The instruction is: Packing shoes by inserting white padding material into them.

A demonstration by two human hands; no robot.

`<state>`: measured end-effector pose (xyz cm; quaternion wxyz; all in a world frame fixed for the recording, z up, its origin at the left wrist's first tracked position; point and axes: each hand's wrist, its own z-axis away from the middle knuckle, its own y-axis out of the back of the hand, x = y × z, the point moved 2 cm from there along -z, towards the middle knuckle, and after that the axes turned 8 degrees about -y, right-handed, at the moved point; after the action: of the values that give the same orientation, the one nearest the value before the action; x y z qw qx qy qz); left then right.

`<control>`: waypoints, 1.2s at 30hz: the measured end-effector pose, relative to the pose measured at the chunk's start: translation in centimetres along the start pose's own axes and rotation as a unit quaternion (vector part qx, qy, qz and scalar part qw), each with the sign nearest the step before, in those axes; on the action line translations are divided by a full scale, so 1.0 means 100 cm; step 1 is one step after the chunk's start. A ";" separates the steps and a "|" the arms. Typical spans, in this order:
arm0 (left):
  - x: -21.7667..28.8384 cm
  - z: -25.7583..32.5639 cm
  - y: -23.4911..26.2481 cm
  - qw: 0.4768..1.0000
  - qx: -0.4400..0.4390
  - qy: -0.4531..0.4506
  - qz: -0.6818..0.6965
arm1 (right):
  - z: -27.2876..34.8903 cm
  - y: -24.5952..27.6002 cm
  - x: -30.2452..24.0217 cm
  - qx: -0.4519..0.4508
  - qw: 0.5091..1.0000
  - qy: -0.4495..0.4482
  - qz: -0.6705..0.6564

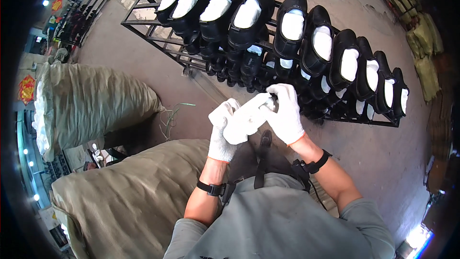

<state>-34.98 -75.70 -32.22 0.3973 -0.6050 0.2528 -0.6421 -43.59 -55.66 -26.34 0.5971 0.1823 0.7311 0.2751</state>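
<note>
Both my hands wear white knit gloves with orange cuffs. Between them is a white, elongated shoe filler (247,120), rounded at its lower end and held slantwise in front of my body. My left hand (222,129) is closed on its left side. At its upper right end, my right hand (285,115) grips it, fingers bent over the end. A small dark bit shows by the right fingertips; I cannot tell what it is. Just beyond, black shoes (252,31) stand on a rack, white fillers like this one (247,13) showing in their openings.
The black metal shoe rack (143,32) spans the space ahead, several shoes on its tiers. A large tan woven sack (96,100) lies at left, white contents at its mouth. Another tan sack (129,196) sits near my left side. Green twine (168,120) trails on the floor.
</note>
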 end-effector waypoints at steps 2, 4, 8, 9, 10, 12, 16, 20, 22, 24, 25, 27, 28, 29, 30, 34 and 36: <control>-0.003 -0.013 0.008 0.992 -0.103 -0.054 -0.045 | -0.001 -0.005 -0.002 0.031 0.999 0.014 0.002; -0.002 -0.019 0.005 0.995 -0.072 -0.048 -0.046 | -0.006 -0.016 0.002 -0.029 0.999 0.009 -0.036; 0.020 -0.029 -0.011 0.996 0.062 0.061 0.020 | -0.019 -0.039 0.009 -0.109 0.989 0.096 -0.014; 0.028 -0.032 -0.002 0.996 0.065 0.063 0.026 | -0.023 -0.044 0.013 -0.152 0.981 0.117 -0.011; 0.036 -0.037 0.010 0.993 0.074 0.090 0.031 | -0.022 -0.047 0.015 -0.156 0.981 0.113 -0.005; 0.047 -0.058 0.027 0.989 0.084 0.115 0.047 | -0.034 -0.052 0.010 -0.233 0.965 0.117 -0.004; 0.054 -0.101 0.048 0.976 0.068 0.170 0.117 | -0.066 -0.055 -0.011 -0.211 0.971 0.109 0.033; 0.064 -0.124 0.064 0.967 0.016 0.197 0.160 | -0.086 -0.071 -0.008 -0.200 0.954 0.205 0.088; 0.068 -0.129 0.072 0.950 0.052 0.246 0.182 | -0.092 -0.081 -0.008 -0.193 0.949 0.237 0.073; 0.067 -0.132 0.089 0.944 0.043 0.248 0.212 | -0.096 -0.087 -0.019 -0.202 0.927 0.306 0.084; 0.067 -0.133 0.095 0.938 0.030 0.249 0.238 | -0.099 -0.089 -0.023 -0.205 0.927 0.304 0.085; 0.072 -0.136 0.097 0.935 0.032 0.263 0.234 | -0.103 -0.095 -0.026 -0.245 0.899 0.336 0.140; 0.073 -0.137 0.099 0.933 0.033 0.277 0.227 | -0.104 -0.098 -0.022 -0.247 0.899 0.333 0.142; 0.069 -0.139 0.108 0.933 0.034 0.276 0.230 | -0.105 -0.102 -0.021 -0.246 0.896 0.326 0.172; 0.064 -0.141 0.117 0.931 -0.005 0.268 0.249 | -0.107 -0.106 -0.020 -0.245 0.893 0.319 0.202; 0.049 -0.150 0.131 0.952 0.013 0.242 0.187 | -0.118 -0.120 -0.017 -0.204 0.919 0.280 0.187; 0.047 -0.160 0.125 0.949 0.051 0.231 0.209 | -0.130 -0.121 -0.003 -0.121 0.981 0.092 0.122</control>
<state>-47.82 -88.97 -41.86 0.4839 -0.3522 0.4255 -0.6788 -55.45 -67.68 -31.82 0.5067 0.1705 0.7169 0.4475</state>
